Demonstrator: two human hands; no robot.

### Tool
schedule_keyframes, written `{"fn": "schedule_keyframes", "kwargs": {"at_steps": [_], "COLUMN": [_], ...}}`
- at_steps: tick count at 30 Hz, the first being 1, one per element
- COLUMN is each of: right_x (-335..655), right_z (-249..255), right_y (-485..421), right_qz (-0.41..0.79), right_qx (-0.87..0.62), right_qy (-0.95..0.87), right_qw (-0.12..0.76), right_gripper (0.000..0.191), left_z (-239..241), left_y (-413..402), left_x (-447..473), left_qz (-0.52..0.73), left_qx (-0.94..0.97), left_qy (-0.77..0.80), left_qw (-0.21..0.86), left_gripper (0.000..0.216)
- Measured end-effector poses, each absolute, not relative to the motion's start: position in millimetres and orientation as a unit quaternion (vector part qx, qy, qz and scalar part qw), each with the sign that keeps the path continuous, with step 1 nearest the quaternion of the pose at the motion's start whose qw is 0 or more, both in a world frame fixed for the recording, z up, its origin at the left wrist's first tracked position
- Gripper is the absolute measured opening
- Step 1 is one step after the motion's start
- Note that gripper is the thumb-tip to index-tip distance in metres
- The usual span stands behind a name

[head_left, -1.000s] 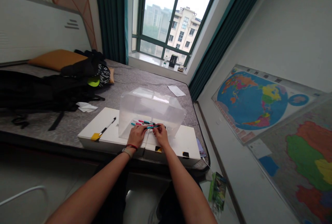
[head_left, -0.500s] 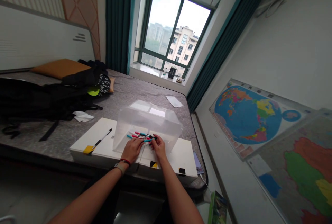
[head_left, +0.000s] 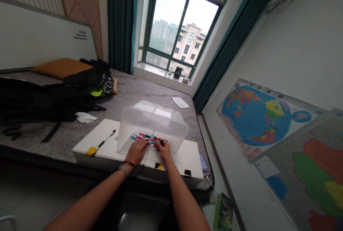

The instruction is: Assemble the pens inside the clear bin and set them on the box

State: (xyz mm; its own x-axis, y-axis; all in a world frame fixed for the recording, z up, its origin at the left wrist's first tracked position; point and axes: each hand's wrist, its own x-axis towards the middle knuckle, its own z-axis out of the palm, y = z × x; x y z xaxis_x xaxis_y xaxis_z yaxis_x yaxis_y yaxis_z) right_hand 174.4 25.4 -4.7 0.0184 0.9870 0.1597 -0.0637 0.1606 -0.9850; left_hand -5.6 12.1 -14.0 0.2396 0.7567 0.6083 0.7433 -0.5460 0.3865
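A translucent plastic box (head_left: 171, 125) lies with its open side toward me on the white boxes. Several pens (head_left: 143, 135), teal, red and dark, lie in a loose bunch inside it. At the box's opening, my left hand (head_left: 137, 151) has its fingers closed at the near end of a teal pen (head_left: 153, 142). My right hand (head_left: 164, 149) pinches the other end of that pen, its fingertips partly hiding it. A black-and-white pen (head_left: 105, 140) lies apart on the white surface to the left.
The white boxes (head_left: 191, 156) carry yellow and black tape and rest on a grey mattress (head_left: 150, 88). Black bags (head_left: 48, 99) and a crumpled tissue (head_left: 86, 117) lie at left. A phone (head_left: 204, 165) with a cable is at the right edge; a paper sheet (head_left: 180, 102) lies behind.
The teal pen between my hands has shifted slightly upward in view, and my right fingers have moved a little. The other pens look slightly rearranged. The view has tilted a little.
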Motion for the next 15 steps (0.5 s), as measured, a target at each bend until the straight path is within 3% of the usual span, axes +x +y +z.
{"fn": "schedule_keyframes", "kwargs": {"at_steps": [5, 15], "right_x": [175.6, 178.4], "right_z": [-9.3, -0.2], "right_y": [28.8, 25.8], "right_qz": [0.44, 0.407], "right_qx": [-0.474, -0.526], "right_qy": [-0.53, -0.507], "right_qw": [0.548, 0.548], "right_gripper": [0.035, 0.044], "left_z": [-14.6, -14.2], "left_y": [11.1, 12.2], "left_x": [-4.5, -1.6], "left_qz": [0.379, 0.368], "left_qx": [0.783, 0.796], "left_qy": [0.493, 0.48], "left_qw": [-0.011, 0.001], "left_gripper": [0.032, 0.034]}}
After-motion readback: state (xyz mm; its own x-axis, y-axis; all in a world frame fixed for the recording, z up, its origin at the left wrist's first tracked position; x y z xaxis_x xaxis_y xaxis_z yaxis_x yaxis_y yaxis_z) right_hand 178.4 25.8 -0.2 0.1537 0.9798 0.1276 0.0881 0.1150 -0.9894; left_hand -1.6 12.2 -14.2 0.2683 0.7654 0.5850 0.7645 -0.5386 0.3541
